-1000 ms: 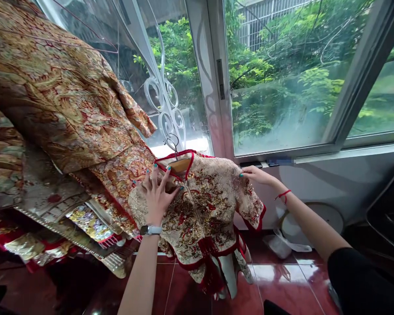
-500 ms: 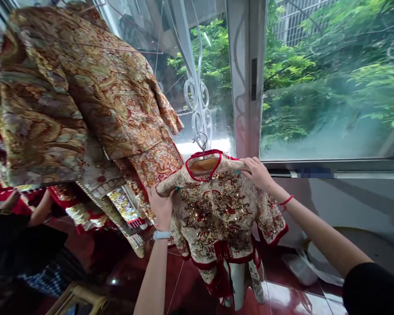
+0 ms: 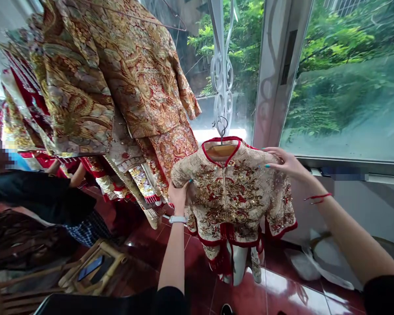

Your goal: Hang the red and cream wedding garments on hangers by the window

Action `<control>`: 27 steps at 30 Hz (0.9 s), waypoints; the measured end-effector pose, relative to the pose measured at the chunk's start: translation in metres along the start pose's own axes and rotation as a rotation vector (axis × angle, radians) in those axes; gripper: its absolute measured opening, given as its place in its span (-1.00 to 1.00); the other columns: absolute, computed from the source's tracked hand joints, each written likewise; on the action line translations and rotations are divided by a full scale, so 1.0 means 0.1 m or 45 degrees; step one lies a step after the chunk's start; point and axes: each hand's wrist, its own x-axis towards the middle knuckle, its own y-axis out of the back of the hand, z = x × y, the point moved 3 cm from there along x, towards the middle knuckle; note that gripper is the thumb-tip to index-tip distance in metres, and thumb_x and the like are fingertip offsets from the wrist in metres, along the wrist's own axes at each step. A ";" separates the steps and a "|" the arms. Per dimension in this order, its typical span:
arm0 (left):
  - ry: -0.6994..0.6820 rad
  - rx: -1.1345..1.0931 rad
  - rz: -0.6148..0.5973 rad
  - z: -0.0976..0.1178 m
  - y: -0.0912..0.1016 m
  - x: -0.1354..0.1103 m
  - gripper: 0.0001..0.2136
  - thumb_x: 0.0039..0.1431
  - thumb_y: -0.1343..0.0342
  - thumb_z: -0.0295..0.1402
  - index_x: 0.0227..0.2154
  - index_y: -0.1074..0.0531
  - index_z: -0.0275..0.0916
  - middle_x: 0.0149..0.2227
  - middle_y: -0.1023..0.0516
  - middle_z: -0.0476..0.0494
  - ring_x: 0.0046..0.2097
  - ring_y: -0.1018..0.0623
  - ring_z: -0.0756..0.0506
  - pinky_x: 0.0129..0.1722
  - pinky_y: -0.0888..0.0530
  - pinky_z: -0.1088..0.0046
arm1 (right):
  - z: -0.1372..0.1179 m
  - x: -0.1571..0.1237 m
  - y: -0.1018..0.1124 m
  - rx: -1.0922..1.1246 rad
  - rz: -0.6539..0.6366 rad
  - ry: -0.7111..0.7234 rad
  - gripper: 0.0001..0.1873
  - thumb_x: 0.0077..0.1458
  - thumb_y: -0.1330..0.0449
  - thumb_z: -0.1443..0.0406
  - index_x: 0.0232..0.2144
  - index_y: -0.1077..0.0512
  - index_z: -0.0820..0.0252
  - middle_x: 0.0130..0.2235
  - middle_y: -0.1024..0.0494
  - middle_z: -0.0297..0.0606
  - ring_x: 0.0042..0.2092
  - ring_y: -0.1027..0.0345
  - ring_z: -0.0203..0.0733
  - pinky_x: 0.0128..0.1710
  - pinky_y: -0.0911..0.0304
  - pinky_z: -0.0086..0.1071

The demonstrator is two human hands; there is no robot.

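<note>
Starting with the left hand (image 3: 177, 196): off the chest now and curled round the side of the jacket (image 3: 213, 192), up near the top of the sleeve. Thumb across the front, other fingers out of sight behind. Got hold of cloth there, but can't tell how firmly. Over to the right hand (image 3: 287, 164): partly open, thumb in front at the opposite shoulder, forefinger reaching along the top. Could be a light pinch, could be just resting, can't say for sure.

Big change from a second ago: no more spread palm beside the collar. Now looking at both shoulders framed from the sides, with the sequined front uncovered. Probably means steadier handling and a better look at how straight or crooked at the zip.

Still upright on the hanger (image 3: 220, 151), just in front of the white scrollwork (image 3: 221, 85). Further left, very near the sleeve, a long gold robe (image 3: 144, 83). Behind all that, the window (image 3: 341, 96).

View swung left too, so more to see over there: a person in black (image 3: 36, 188) by the hanging clothes, plus a bamboo chair (image 3: 116, 253) with a phone (image 3: 90, 267) on top. Down below, shiny red floor (image 3: 197, 275).
</note>
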 end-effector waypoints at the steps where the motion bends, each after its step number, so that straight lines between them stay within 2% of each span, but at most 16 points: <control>1: -0.013 -0.024 -0.100 -0.06 0.03 -0.02 -0.36 -0.18 -0.39 -0.13 -0.01 -0.40 -0.31 -0.06 -0.56 -0.36 -0.04 -0.56 -0.28 0.00 -0.47 0.13 | 0.07 -0.09 0.00 0.102 -0.032 -0.042 -0.23 -0.06 -0.31 -0.03 0.15 -0.27 0.12 0.06 -0.48 -0.07 0.05 -0.38 0.06 0.06 -0.30 -0.10; 2: -0.027 -0.038 -0.194 -0.13 0.05 -0.06 -0.31 -0.23 -0.42 -0.16 0.02 -0.37 -0.30 -0.04 -0.55 -0.35 -0.02 -0.56 -0.26 0.02 -0.46 0.15 | 0.13 -0.19 -0.03 0.171 -0.015 -0.079 -0.14 -0.14 -0.36 -0.04 0.16 -0.24 0.13 0.08 -0.47 -0.05 0.06 -0.38 0.07 0.07 -0.30 -0.11; 4: -0.018 -0.007 -0.273 -0.27 0.06 -0.17 -0.25 -0.29 -0.44 -0.22 0.05 -0.33 -0.27 -0.04 -0.54 -0.33 0.00 -0.55 -0.27 0.02 -0.46 0.16 | 0.25 -0.35 -0.15 0.183 0.162 -0.132 -0.02 -0.26 -0.42 -0.03 0.17 -0.20 0.16 0.13 -0.40 -0.01 0.11 -0.32 0.09 0.12 -0.25 -0.10; 6: 0.048 0.086 -0.160 -0.36 0.01 -0.29 -0.30 -0.23 -0.41 -0.26 0.04 -0.31 -0.26 -0.05 -0.54 -0.34 -0.01 -0.55 -0.30 -0.01 -0.46 0.12 | 0.32 -0.45 -0.31 0.132 0.435 -0.181 -0.04 -0.25 -0.42 -0.02 0.15 -0.21 0.19 0.12 -0.39 0.02 0.11 -0.30 0.11 0.13 -0.22 -0.07; 8: 0.104 0.157 -0.006 -0.36 -0.09 -0.39 -0.40 -0.12 -0.33 -0.28 0.03 -0.30 -0.24 -0.09 -0.54 -0.34 -0.05 -0.56 -0.34 -0.06 -0.47 0.08 | 0.34 -0.46 -0.44 0.056 0.630 -0.245 -0.10 -0.21 -0.39 -0.02 0.13 -0.22 0.20 0.06 -0.43 0.01 0.06 -0.33 0.11 0.09 -0.24 -0.06; 10: 0.121 0.162 0.023 -0.31 -0.17 -0.45 -0.41 -0.06 -0.28 -0.28 0.06 -0.26 -0.25 -0.11 -0.54 -0.34 -0.08 -0.56 -0.35 -0.10 -0.47 0.07 | 0.30 -0.45 -0.48 -0.019 0.641 -0.292 -0.12 -0.18 -0.36 -0.01 0.14 -0.20 0.18 0.00 -0.46 -0.02 0.00 -0.36 0.10 0.03 -0.27 -0.07; 12: 0.100 0.175 0.012 -0.21 -0.15 -0.49 -0.30 -0.09 -0.31 -0.27 0.12 -0.18 -0.31 -0.05 -0.49 -0.42 -0.01 -0.52 -0.39 -0.05 -0.44 0.01 | 0.18 -0.47 -0.44 -0.112 0.602 -0.284 -0.09 -0.16 -0.35 0.00 0.18 -0.14 0.18 0.01 -0.44 -0.02 -0.01 -0.35 0.10 0.00 -0.27 -0.05; 13: 0.056 0.205 0.042 -0.14 -0.10 -0.50 -0.21 -0.14 -0.35 -0.26 0.16 -0.12 -0.34 0.02 -0.42 -0.49 0.07 -0.46 -0.42 0.02 -0.40 -0.04 | 0.08 -0.52 -0.41 -0.188 0.633 -0.267 -0.08 -0.14 -0.34 0.01 0.20 -0.12 0.18 0.03 -0.41 0.00 0.01 -0.33 0.13 0.02 -0.25 -0.02; 15: -0.161 0.281 0.139 0.08 0.05 -0.55 -0.08 -0.18 -0.39 -0.25 0.22 0.00 -0.34 0.17 -0.23 -0.56 0.23 -0.27 -0.44 0.16 -0.25 -0.12 | -0.20 -0.65 -0.40 -0.364 0.839 -0.227 -0.17 -0.05 -0.30 0.03 0.19 -0.13 0.19 0.07 -0.36 0.04 0.07 -0.26 0.18 0.08 -0.16 0.07; 17: -0.529 0.331 0.140 0.44 0.15 -0.60 -0.16 -0.06 -0.32 -0.26 0.23 0.00 -0.24 0.23 -0.15 -0.46 0.29 -0.16 -0.38 0.24 -0.15 -0.10 | -0.53 -0.74 -0.54 -0.415 1.004 -0.185 -0.43 0.09 -0.20 0.07 0.09 -0.23 0.17 0.00 -0.40 0.04 0.06 -0.25 0.19 0.09 -0.14 0.09; 18: -0.740 0.347 0.067 0.66 0.14 -0.63 -0.28 0.03 -0.25 -0.28 0.22 -0.05 -0.19 0.23 -0.17 -0.38 0.29 -0.16 -0.33 0.26 -0.13 -0.06 | -0.68 -0.72 -0.68 -0.342 0.944 -0.166 -0.58 0.16 -0.12 0.09 0.01 -0.28 0.14 -0.09 -0.44 0.01 -0.01 -0.30 0.15 0.03 -0.20 0.05; 19: -0.945 0.374 -0.041 0.88 0.10 -0.65 -0.41 0.12 -0.17 -0.32 0.19 -0.11 -0.16 0.22 -0.22 -0.32 0.29 -0.17 -0.29 0.28 -0.13 -0.01 | -0.82 -0.66 -0.85 -0.226 0.786 -0.154 -0.68 0.22 -0.05 0.10 -0.05 -0.31 0.12 -0.17 -0.47 -0.02 -0.09 -0.35 0.11 -0.04 -0.25 -0.01; 21: -1.275 0.484 -0.269 1.29 -0.06 -0.64 -0.56 0.22 -0.04 -0.38 0.16 -0.20 -0.16 0.19 -0.30 -0.25 0.29 -0.18 -0.24 0.31 -0.09 0.06 | -1.03 -0.45 -1.21 -0.041 0.436 -0.192 -0.71 0.26 0.02 0.11 -0.10 -0.33 0.10 -0.22 -0.51 -0.06 -0.18 -0.40 0.07 -0.14 -0.29 -0.09; 22: -1.382 0.565 -0.355 1.45 -0.16 -0.61 -0.59 0.24 -0.01 -0.40 0.15 -0.23 -0.18 0.16 -0.34 -0.24 0.29 -0.20 -0.23 0.32 -0.07 0.07 | -1.09 -0.33 -1.35 -0.020 0.346 -0.229 -0.71 0.26 0.02 0.10 -0.09 -0.32 0.10 -0.21 -0.52 -0.05 -0.19 -0.42 0.07 -0.16 -0.29 -0.11; 24: -1.479 0.751 -0.440 1.66 -0.33 -0.53 -0.66 0.26 0.01 -0.41 0.09 -0.32 -0.25 0.06 -0.43 -0.26 0.22 -0.29 -0.26 0.31 -0.07 0.04 | -1.12 -0.12 -1.52 -0.067 0.314 -0.317 -0.70 0.25 0.00 0.10 -0.08 -0.31 0.13 -0.19 -0.54 0.00 -0.19 -0.43 0.11 -0.18 -0.27 -0.11; 27: -1.475 0.926 -0.448 1.74 -0.45 -0.43 -0.79 0.27 0.02 -0.44 -0.11 -0.44 -0.25 -0.14 -0.50 -0.25 0.05 -0.41 -0.28 0.22 -0.12 -0.06 | -1.06 0.05 -1.59 -0.116 0.368 -0.344 -0.74 0.24 -0.01 0.14 -0.16 -0.33 0.17 -0.25 -0.54 0.03 -0.25 -0.43 0.11 -0.22 -0.25 -0.14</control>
